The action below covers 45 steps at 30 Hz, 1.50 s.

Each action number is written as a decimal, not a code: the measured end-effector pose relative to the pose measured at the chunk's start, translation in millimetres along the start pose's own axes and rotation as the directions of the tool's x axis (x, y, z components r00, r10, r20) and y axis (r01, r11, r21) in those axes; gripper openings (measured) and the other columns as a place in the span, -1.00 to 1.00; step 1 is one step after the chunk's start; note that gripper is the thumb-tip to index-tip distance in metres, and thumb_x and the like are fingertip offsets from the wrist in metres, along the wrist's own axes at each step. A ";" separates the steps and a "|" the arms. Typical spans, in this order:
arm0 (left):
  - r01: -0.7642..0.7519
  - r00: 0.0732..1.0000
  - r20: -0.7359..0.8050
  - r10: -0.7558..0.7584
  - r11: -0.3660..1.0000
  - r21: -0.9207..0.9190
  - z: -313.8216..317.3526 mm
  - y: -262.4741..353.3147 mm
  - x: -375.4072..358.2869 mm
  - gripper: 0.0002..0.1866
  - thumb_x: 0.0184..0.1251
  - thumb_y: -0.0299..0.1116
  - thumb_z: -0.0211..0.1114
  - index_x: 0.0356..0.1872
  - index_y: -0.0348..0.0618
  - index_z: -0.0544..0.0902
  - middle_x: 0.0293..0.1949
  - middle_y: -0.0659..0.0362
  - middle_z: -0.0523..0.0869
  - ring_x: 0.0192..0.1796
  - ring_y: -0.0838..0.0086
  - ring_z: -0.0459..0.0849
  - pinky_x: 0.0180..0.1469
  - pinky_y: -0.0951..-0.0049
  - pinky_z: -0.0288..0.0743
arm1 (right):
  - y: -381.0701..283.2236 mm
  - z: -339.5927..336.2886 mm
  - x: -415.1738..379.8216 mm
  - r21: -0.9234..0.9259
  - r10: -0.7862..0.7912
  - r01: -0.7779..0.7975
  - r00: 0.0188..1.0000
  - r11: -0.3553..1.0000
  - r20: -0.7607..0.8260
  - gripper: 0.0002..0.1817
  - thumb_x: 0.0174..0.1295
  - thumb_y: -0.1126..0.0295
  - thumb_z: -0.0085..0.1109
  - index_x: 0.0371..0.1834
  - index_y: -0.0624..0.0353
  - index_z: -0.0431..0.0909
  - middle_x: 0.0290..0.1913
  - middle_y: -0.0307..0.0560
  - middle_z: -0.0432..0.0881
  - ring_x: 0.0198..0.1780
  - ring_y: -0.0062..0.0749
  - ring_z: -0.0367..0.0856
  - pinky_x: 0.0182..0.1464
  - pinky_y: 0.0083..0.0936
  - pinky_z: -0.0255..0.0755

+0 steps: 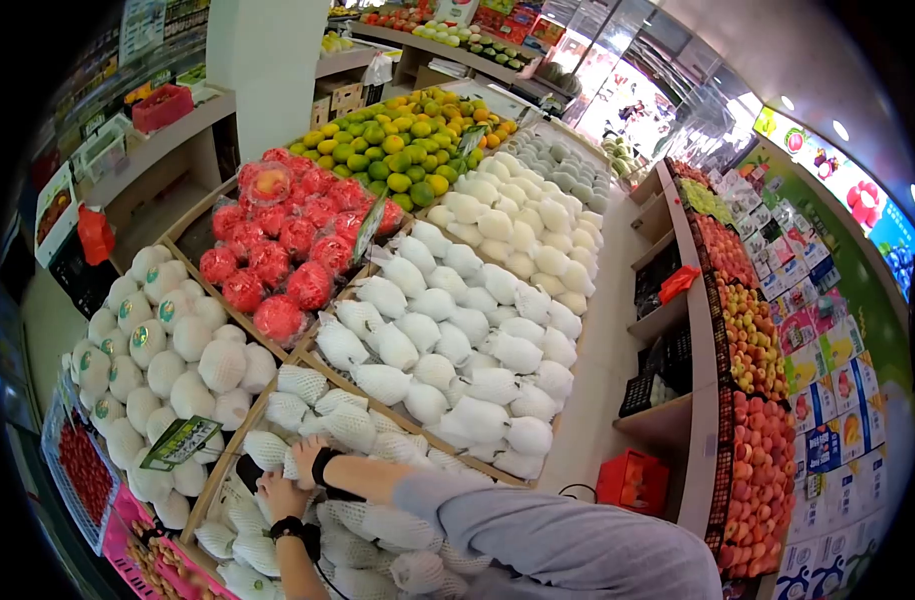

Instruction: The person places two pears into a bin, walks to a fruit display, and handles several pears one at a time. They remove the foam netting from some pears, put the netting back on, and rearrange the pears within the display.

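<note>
Both hands are close together over the front wooden bin of fruit in white foam nets [349, 428]. My right hand [305, 462], with a black band at the wrist, has bent fingers beside a foam-netted fruit [265, 450] at the bin's left side. Just below it, my left hand [280, 496] also has curled fingers and a black wristband. A dark gap shows by its fingertips. What either hand grips is too small and partly hidden to make out. More netted fruit [417, 572] lies under my forearms.
White netted fruit [457, 340] fills the bin beyond. Red-wrapped fruit [297, 236] and green-yellow citrus [397, 150] lie farther back. At left are round netted fruits [192, 395] with a green price card [180, 443]. A red crate [632, 481] stands on the floor near the right-hand shelf.
</note>
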State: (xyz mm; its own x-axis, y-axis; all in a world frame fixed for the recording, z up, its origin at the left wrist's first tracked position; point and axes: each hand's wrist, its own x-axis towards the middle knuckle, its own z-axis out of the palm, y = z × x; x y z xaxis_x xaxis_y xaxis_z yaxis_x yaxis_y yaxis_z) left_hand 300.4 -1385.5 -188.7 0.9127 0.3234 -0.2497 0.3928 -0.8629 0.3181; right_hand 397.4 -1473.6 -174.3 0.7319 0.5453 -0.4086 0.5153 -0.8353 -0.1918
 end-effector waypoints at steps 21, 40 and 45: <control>0.173 0.985 0.041 -0.169 0.973 -0.155 -18.9 0.1 -12.2 -0.52 -0.15 -0.14 0.40 -0.12 0.06 0.50 -0.02 0.25 0.51 0.18 0.27 0.31 0.24 -0.27 -0.13 | 13.4 -13.0 18.2 0.099 -0.340 0.325 0.899 0.941 0.277 -0.38 0.07 0.03 0.11 -0.07 0.46 0.34 -0.02 0.36 0.40 0.03 0.22 0.38 0.09 -0.15 0.29; 0.219 0.950 -0.206 -0.234 0.971 -0.094 -20.4 -3.9 -17.3 -0.09 -0.24 0.00 0.45 0.15 -0.29 0.27 0.16 -0.09 0.32 0.33 0.08 0.10 0.32 -0.07 -0.12 | -42.4 -33.7 62.2 0.002 -0.233 0.234 0.969 0.972 -0.079 -0.08 -0.12 -0.06 0.21 0.13 0.47 0.10 -0.03 0.49 0.37 -0.13 0.24 0.52 -0.04 -0.23 0.44; 0.287 0.958 0.036 -0.285 0.957 -0.043 -16.3 -7.1 -19.8 -0.08 -0.16 0.17 0.36 0.19 -0.24 0.28 0.25 -0.06 0.28 0.37 0.14 0.09 0.33 -0.10 -0.15 | -41.8 -2.6 66.5 -0.141 -0.271 0.255 0.956 0.957 -0.109 -0.08 -0.18 0.10 0.35 0.15 0.38 0.02 0.01 0.46 0.22 -0.11 0.25 0.48 -0.07 -0.24 0.47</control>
State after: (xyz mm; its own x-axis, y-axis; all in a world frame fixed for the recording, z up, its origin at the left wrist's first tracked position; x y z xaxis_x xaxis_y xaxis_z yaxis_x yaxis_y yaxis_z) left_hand 281.4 -1379.4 -171.1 0.7581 0.5419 -0.3628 0.6424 -0.7164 0.2722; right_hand 425.7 -1402.3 -191.1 0.6089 0.7555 -0.2417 0.7423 -0.6501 -0.1621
